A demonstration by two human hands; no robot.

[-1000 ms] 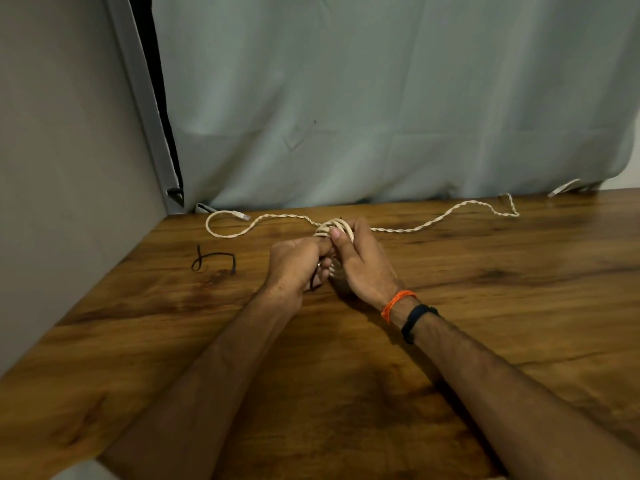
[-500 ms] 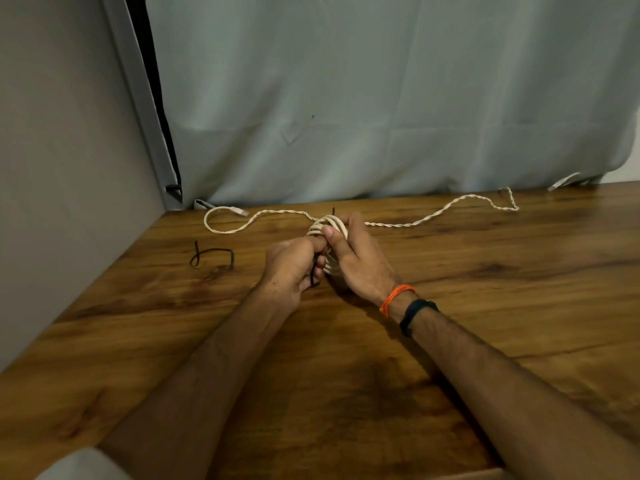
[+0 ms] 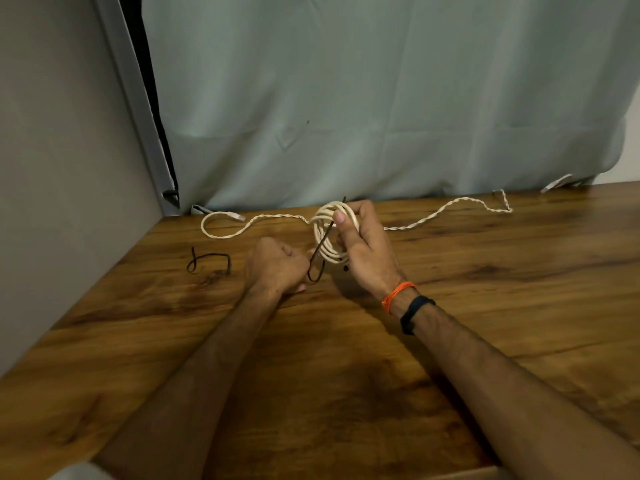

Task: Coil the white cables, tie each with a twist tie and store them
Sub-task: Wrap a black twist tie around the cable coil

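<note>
Coil (image 3: 327, 233) of white cable held up on edge just above the table (image 3: 346, 393), flat side facing left. Right hand (image 3: 367, 258) curled round its right side, thumb pressed on the front. Black tie (image 3: 320, 252) threaded through the coil's middle, top end poking up behind, bottom bent into a hook. Left hand (image 3: 275, 266) curled tight, pinching the low end of that tie. Tying step under way, likely half done. Next: need to bring both tie ends together and twist them tight. Farther left, a spare tie (image 3: 207, 261) lying flat. At the back by the curtain (image 3: 381, 98), a second cable (image 3: 450, 211) still loose, stretched left to right, not yet coiled.
</note>
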